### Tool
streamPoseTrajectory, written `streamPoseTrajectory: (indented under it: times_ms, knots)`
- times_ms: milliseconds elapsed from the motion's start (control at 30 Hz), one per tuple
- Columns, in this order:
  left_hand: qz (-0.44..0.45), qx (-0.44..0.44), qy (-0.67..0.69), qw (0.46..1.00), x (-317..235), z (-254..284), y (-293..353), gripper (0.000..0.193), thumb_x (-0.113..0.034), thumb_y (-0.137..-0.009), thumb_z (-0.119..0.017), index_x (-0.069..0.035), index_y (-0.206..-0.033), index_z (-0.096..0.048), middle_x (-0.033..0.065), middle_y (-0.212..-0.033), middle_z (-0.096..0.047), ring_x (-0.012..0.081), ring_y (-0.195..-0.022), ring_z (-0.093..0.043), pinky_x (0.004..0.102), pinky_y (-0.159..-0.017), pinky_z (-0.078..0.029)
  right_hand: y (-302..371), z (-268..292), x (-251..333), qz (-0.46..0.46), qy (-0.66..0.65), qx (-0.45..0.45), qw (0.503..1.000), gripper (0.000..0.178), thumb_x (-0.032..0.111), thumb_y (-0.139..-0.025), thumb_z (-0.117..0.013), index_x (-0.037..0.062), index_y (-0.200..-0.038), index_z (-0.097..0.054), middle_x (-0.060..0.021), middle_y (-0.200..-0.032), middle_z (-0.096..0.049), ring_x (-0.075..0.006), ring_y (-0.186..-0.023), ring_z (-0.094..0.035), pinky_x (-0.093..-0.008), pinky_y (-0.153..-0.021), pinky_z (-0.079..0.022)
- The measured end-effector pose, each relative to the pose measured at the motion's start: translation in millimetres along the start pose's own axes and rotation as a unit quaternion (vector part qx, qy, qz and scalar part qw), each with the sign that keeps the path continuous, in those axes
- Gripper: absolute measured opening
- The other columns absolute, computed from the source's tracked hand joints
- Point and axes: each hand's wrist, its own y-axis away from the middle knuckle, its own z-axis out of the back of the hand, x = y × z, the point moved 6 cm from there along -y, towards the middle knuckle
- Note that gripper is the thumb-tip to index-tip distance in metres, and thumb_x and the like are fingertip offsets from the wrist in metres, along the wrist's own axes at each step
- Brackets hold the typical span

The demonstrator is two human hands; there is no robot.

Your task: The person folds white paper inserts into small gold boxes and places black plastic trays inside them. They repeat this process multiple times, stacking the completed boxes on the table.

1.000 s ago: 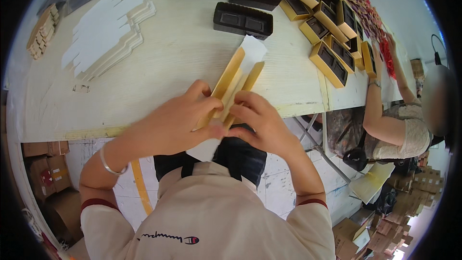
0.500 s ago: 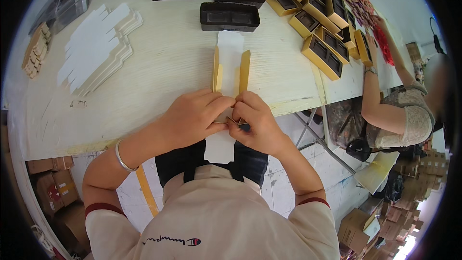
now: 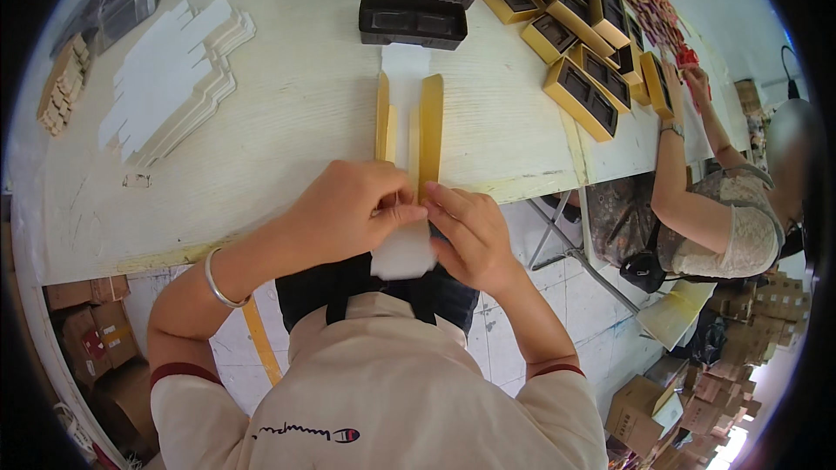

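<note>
A half-folded cardboard box [image 3: 432, 126], white inside and gold outside, lies lengthwise before me at the table's near edge. Its two long sides stand up, and a white end flap [image 3: 406, 61] lies flat at the far end. My left hand [image 3: 357, 204] is closed, its fingers pinching the box's near left corner. At the near right corner, my right hand [image 3: 475, 231] grips the side wall between thumb and fingers. The near white flap [image 3: 402, 252] hangs past the table edge below my hands, slightly blurred. Both hands partly hide the near corners.
Black plastic trays [image 3: 414, 22] stand beyond the box. Flat white box blanks [image 3: 174, 78] are stacked at left. Gold boxes with black inserts [image 3: 582, 100] are piled at right. Farther right, a co-worker's hand [image 3: 697, 83] is at red material [image 3: 688, 59].
My fingers have shifted at the near corners, and the right hand sits a little lower and farther right. The side walls stand slightly differently. The co-worker's hand has moved at the red material.
</note>
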Motion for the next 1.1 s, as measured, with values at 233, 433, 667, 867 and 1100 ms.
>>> streamPoseTrajectory:
  times_ms: [233, 433, 667, 867, 1100]
  knots:
    - [0.099, 0.068, 0.232, 0.965, 15, 1, 6, 0.028, -0.025, -0.100, -0.047, -0.006, -0.120, -0.042, 0.0076, -0.101, -0.061, 0.0103, -0.067, -0.053, 0.0222, -0.060, -0.046, -11, -11, -24, -0.246, -0.364, -0.127, 0.890, 0.016, -0.010, -0.078, -0.064, -0.0019, -0.091, -0.060, -0.0160, -0.096, -0.057, -0.0194, -0.068, -0.055, -0.0288, -0.057, -0.045]
    - [-0.112, -0.157, 0.004, 0.981, 1, 4, 5, 0.017, -0.003, -0.092, -0.055, -0.002, -0.109, -0.051, 0.0112, -0.116, -0.054, 0.0185, -0.066, -0.057, 0.0285, -0.062, -0.050, -17, -4, 4, -0.088, -0.005, -0.056, 0.995, 0.029, -0.002, -0.073, -0.070, -0.0008, -0.101, -0.063, -0.0141, -0.103, -0.055, -0.0193, -0.066, -0.051, -0.0305, -0.059, -0.044]
    - [-0.129, -0.172, -0.162, 0.963, -13, -6, 24, 0.014, -0.011, -0.085, -0.065, -0.001, -0.077, -0.058, 0.0101, -0.097, -0.054, 0.0279, -0.065, -0.059, 0.0357, -0.057, -0.048, -16, -15, 10, -0.039, 0.119, 0.019, 0.992, 0.021, 0.004, -0.068, -0.067, 0.0022, -0.088, -0.061, -0.0069, -0.089, -0.054, -0.0212, -0.070, -0.051, -0.0338, -0.058, -0.039]
    - [-0.074, -0.026, -0.136, 0.988, -2, -3, 20, 0.009, -0.012, -0.084, -0.064, -0.003, -0.081, -0.063, 0.0064, -0.082, -0.059, 0.0273, -0.070, -0.059, 0.0360, -0.060, -0.048, -30, -15, -4, -0.126, -0.020, 0.186, 0.974, 0.018, 0.005, -0.075, -0.069, 0.0035, -0.092, -0.063, -0.0070, -0.085, -0.057, -0.0272, -0.071, -0.057, -0.0370, -0.059, -0.045]
    - [-0.135, 0.125, -0.247, 0.952, -4, 41, 18, 0.016, -0.014, -0.076, -0.068, -0.007, -0.091, -0.068, 0.0050, -0.098, -0.060, 0.0239, -0.096, -0.055, 0.0357, -0.081, -0.046, -44, 32, -33, -0.027, 0.144, 0.083, 0.986, 0.031, 0.008, -0.069, -0.074, 0.0066, -0.100, -0.066, -0.0134, -0.106, -0.059, -0.0284, -0.073, -0.058, -0.0396, -0.070, -0.046]
